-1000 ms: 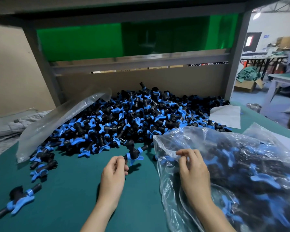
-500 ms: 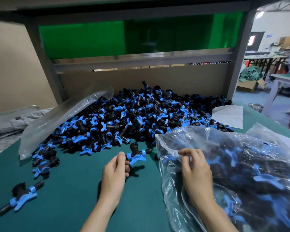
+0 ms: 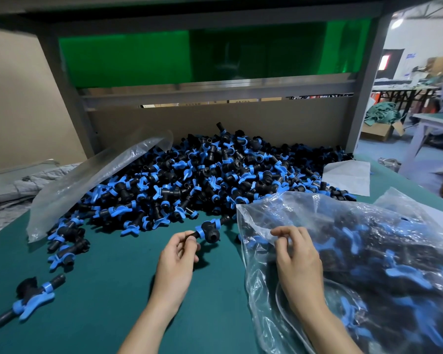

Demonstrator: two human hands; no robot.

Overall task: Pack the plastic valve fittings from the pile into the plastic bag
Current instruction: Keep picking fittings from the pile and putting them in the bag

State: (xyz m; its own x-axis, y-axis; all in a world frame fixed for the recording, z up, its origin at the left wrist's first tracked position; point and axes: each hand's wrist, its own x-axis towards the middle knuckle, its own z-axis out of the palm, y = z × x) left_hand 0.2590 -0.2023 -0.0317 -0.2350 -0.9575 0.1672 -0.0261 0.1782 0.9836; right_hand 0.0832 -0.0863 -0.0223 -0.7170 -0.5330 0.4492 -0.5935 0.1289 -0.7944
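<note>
Handling (judgement): held fitting (image 3: 207,229) looked light, rigid moulded plastic, smooth, not fragile. Odd T-shape w/ blue wing handle, so likely to snag on the film. Best hold: black barbed stub, or across body; avoid the wing, it could turn.

Position: fitting was in the air just in front of the pile (image 3: 215,175), at its near edge, not touching it.

L hand (image 3: 175,261): thumb + fingertips pinched the near stub of the fitting; other fingers curled.

R hand (image 3: 298,259): thumb + forefinger pinched the film of the plastic bag (image 3: 356,251) at its mouth. Bag lay front-right of pile, already well filled w/ fittings.

One stray fitting (image 3: 28,297) lay well in front-left of pile.

Vs 1.0 s ago: fitting had been down by pile's near edge, wing hanging downward; it was now raised a bit and rolled, black port facing down-front. R pinch on bag unchanged. Pile undisturbed.
</note>
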